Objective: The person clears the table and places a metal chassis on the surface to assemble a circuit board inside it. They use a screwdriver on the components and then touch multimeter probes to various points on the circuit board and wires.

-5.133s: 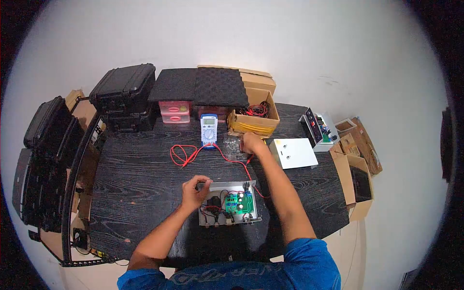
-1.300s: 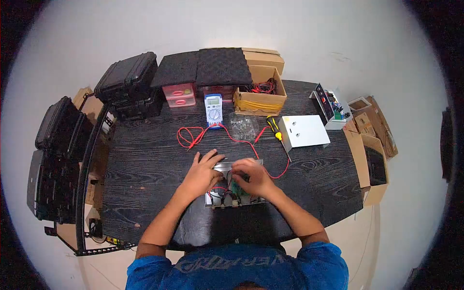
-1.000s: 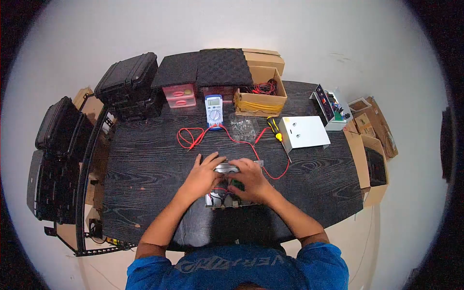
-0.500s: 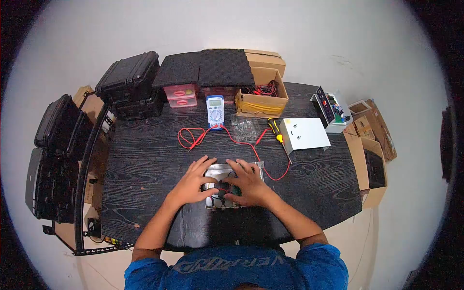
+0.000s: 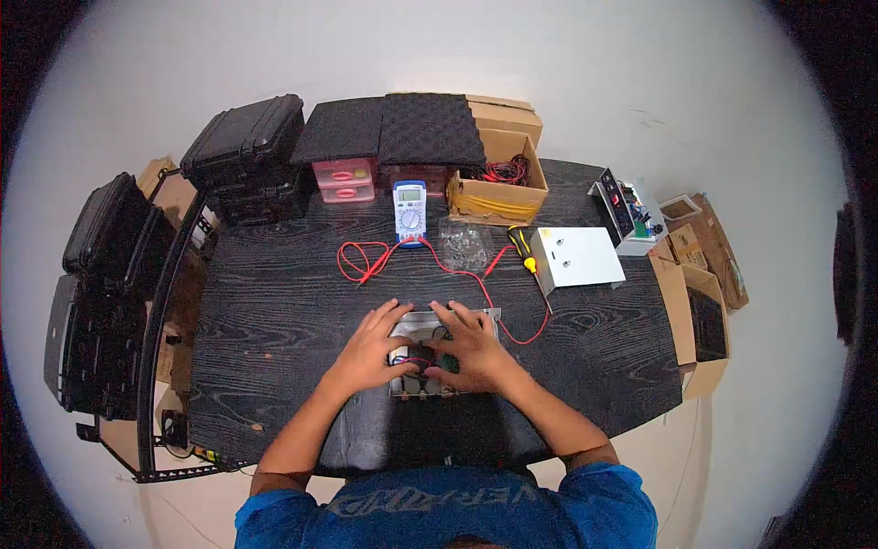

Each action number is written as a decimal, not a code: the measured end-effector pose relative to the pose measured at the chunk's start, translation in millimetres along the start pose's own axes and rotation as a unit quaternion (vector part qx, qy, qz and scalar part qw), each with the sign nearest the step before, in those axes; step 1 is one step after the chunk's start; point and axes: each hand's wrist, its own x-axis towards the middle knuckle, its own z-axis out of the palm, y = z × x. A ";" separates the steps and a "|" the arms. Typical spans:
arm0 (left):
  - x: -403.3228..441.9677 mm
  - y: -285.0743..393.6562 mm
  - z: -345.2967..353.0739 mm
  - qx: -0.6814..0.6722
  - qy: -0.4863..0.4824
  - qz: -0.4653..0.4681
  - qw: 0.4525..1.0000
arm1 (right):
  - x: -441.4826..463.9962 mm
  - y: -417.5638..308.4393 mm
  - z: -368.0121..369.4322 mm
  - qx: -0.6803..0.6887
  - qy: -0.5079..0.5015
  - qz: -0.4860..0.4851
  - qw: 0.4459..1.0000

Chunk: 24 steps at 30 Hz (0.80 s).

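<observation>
- Head view: my left hand [image 5: 366, 352] and right hand [image 5: 477, 355] arch over the open metal case [image 5: 421, 317], one from each side, perhaps to keep it square between them.
- Fingers on both are spread; whether any tip presses on the wires [image 5: 417, 360] inside, I cannot tell.
- Open side up, the case lies on the table [image 5: 274, 366], presumably so I can see in.
- Beyond the case, the multimeter [image 5: 411, 215] faces me, likely for easy reading; its red lead [image 5: 457, 272] passes the case's far right corner.
- Beyond and right of the case, the screwdriver [image 5: 522, 245] lies beside a white cover [image 5: 580, 256], within reach, I judge.
</observation>
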 end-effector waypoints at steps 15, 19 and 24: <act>2.1 -2.3 1.3 -0.009 0.023 0.020 0.999 | 1.0 -7.0 -18.0 -0.056 -0.096 -0.013 0.994; 2.1 -1.0 0.8 -0.032 0.040 -0.021 0.998 | 1.9 -5.6 -22.7 -0.067 -0.118 -0.036 0.990; 2.9 6.7 -23.6 -0.041 0.019 -0.059 0.997 | 7.8 -6.1 -38.2 -0.070 -0.137 -0.068 0.986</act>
